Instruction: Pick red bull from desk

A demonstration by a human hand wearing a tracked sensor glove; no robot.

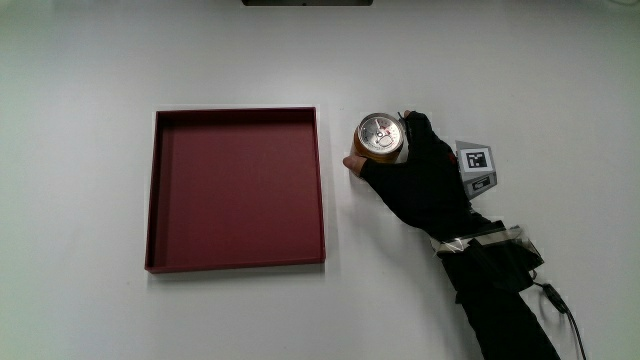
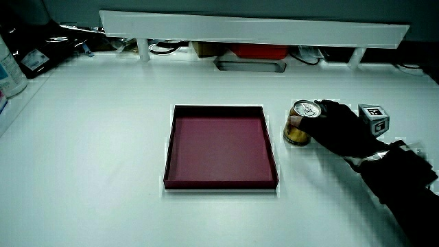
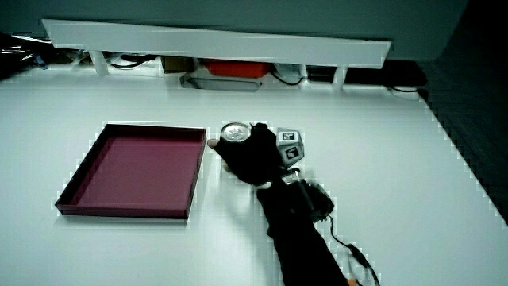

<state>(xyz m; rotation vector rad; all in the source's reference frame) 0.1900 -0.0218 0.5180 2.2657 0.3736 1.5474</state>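
Note:
A small can [image 1: 379, 137] with a silver top and gold-brown side stands upright on the white table, beside the dark red tray [image 1: 236, 258]. The gloved hand [image 1: 412, 170] is wrapped around the can, thumb on the tray side and fingers curled over the can's other side. Both side views show the can [image 2: 299, 123] [image 3: 234, 133] resting on the table with the hand [image 2: 336, 127] [image 3: 254, 155] closed on it. The patterned cube [image 1: 476, 166] sits on the back of the hand. Much of the can's side is hidden by the glove.
The dark red tray [image 2: 221, 183] is shallow, square and holds nothing. A low white partition [image 2: 254, 27] runs along the table's edge farthest from the person, with cables and boxes under it. A cable [image 1: 560, 305] trails from the forearm.

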